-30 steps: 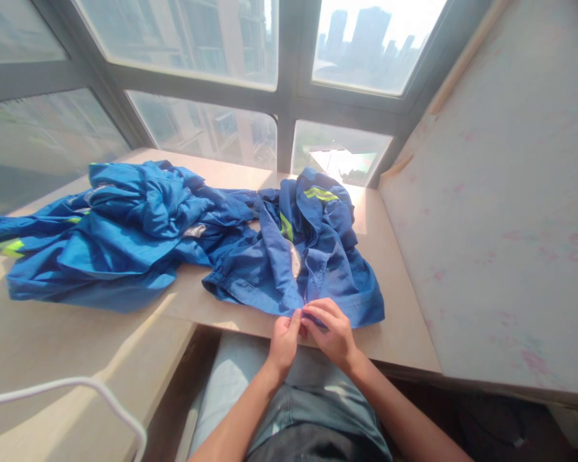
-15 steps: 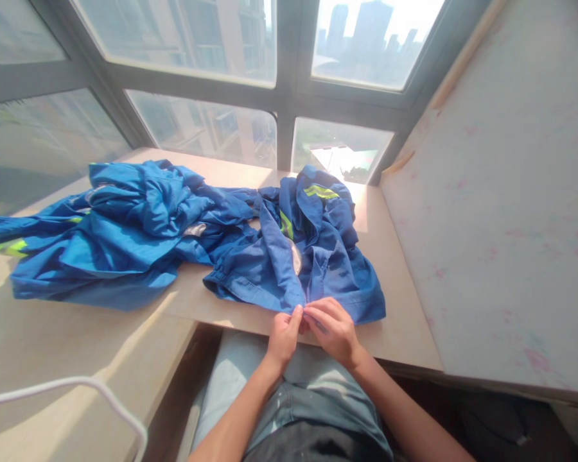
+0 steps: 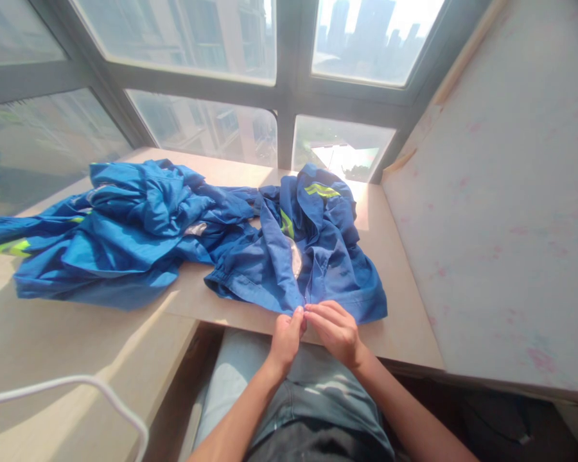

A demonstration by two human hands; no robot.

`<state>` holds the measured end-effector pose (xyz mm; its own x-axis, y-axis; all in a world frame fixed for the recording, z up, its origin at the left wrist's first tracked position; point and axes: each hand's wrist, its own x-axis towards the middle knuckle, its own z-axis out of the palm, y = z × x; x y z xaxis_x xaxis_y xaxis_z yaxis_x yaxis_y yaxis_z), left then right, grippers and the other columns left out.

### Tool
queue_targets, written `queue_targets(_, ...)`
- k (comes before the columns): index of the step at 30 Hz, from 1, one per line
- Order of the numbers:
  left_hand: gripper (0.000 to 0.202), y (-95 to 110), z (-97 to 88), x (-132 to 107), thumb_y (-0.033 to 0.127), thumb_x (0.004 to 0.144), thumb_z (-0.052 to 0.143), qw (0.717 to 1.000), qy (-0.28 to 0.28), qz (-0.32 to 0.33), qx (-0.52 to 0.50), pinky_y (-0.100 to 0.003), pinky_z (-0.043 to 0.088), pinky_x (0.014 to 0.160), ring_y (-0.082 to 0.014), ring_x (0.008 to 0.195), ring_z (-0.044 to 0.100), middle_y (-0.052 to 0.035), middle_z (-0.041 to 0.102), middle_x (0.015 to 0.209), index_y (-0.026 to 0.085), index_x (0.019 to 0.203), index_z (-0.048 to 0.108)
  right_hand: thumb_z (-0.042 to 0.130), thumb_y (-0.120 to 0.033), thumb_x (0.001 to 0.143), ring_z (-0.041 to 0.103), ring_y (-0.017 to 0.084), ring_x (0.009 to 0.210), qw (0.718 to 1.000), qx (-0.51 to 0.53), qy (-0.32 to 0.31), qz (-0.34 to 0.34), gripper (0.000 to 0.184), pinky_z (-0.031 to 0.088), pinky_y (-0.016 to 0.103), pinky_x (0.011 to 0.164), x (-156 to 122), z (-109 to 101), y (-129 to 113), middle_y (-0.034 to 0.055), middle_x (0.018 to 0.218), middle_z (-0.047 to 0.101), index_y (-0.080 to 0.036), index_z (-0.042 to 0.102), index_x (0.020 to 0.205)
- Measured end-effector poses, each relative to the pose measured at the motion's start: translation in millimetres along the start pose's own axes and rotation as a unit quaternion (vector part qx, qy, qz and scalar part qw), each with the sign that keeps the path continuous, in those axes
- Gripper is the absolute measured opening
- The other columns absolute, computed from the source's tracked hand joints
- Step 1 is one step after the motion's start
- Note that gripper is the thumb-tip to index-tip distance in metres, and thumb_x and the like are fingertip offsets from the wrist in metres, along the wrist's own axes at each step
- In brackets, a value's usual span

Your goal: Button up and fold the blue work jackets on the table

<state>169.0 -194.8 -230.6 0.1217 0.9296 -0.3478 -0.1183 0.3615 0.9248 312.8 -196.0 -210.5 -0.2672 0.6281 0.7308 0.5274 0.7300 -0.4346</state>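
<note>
A blue work jacket (image 3: 255,269) with yellow-green reflective strips lies spread on the board, its front hem toward me. At the bottom of the front opening, my left hand (image 3: 286,337) pinches one edge between thumb and fingers. My right hand (image 3: 336,330) is closed on the other edge, its fingertips touching the left thumb. A thin dark line, perhaps a zipper, runs up from the fingertips; the small parts between them are hidden. Left of the jacket is a crumpled heap of blue clothing (image 3: 120,237) with similar strips.
The pale wooden board (image 3: 404,333) ends just in front of my legs (image 3: 250,366). Windows with a grey frame (image 3: 289,96) rise behind it, and a flower-patterned wall (image 3: 501,212) closes the right side. A white cable (image 3: 91,382) curves across the lower left.
Both hands stay at the jacket's hem with slight finger shifts. The right fingers have come a little lower and closer together, and a small dark piece now shows above the fingertips.
</note>
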Motion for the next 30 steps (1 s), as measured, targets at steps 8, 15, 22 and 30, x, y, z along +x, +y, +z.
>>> queue_targets(8,0.064,8,3.8,4,0.076,0.082,0.052,0.999,0.017,0.029,0.039,-0.026,0.015,0.049,-0.0076,0.052,0.020,0.0054,0.024,0.053,0.023,0.053,0.031,0.064,-0.006,0.091,0.073,0.021,0.092,1.000,-0.006,0.002,-0.008,0.044,0.065,0.035,0.077,4,-6,0,0.0088,0.107,0.077,-0.025,0.069,0.130)
queue_targets(15,0.063,6,1.8,8,0.074,0.082,0.052,0.999,0.018,0.027,0.034,-0.026,0.014,0.048,-0.0074,0.052,0.019,0.0057,0.022,0.052,0.023,0.052,0.029,0.063,-0.006,0.091,0.073,0.020,0.088,1.000,-0.003,-0.002,0.007,0.038,0.064,0.035,0.075,5,-4,-1,0.0081,0.104,0.078,-0.026,0.073,0.122)
queue_targets(22,0.062,-1,3.4,10,0.074,0.081,0.054,1.000,0.007,0.008,0.019,-0.027,0.013,0.049,-0.0074,0.053,0.017,0.0066,0.020,0.054,0.023,0.055,0.030,0.061,-0.009,0.093,0.071,0.019,0.080,0.998,-0.016,0.025,0.055,0.028,0.063,0.034,0.072,9,0,-5,0.0054,0.096,0.078,-0.027,0.079,0.105)
queue_targets(30,0.064,5,-7.8,6,0.075,0.075,0.059,0.999,-0.018,-0.027,0.037,-0.027,0.013,0.050,-0.0070,0.052,0.017,0.0070,0.020,0.051,0.024,0.051,0.030,0.068,-0.013,0.090,0.072,0.016,0.081,0.992,0.036,-0.048,0.110,0.018,0.061,0.028,0.075,14,-2,1,0.0033,0.091,0.077,-0.026,0.078,0.096)
